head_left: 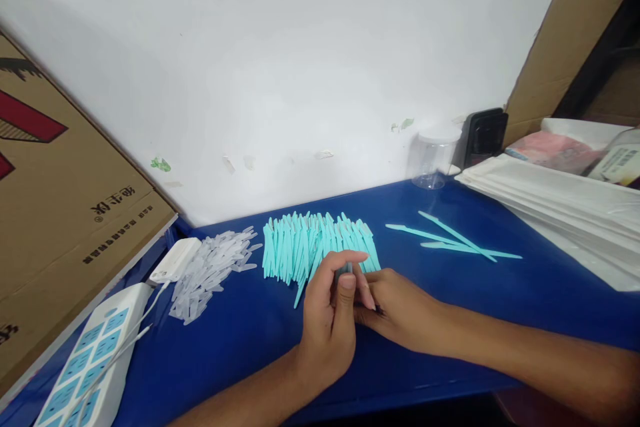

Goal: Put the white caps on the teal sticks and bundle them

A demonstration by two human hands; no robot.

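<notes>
My left hand (330, 320) is closed, thumb up against curled fingers, around a small greyish piece that barely shows and that I cannot make out. Pressed up to it from the right, my right hand (405, 313) has its fingers curled in. Its fingertips and anything in them are hidden behind the left hand. Just beyond both hands lies a dense row of teal eyebrow razors (287, 250). A pile of clear plastic blade covers (215, 270) is left of the row. Several loose teal razors (450, 238) lie crossed at the right.
On the blue table's (240, 360) left side are a power strip (97, 353) with white cables and a white adapter (175, 260), beside a cardboard box (75, 213). A clear jar (435, 157) stands by the wall; white packaging sheets (560, 200) are stacked at the right.
</notes>
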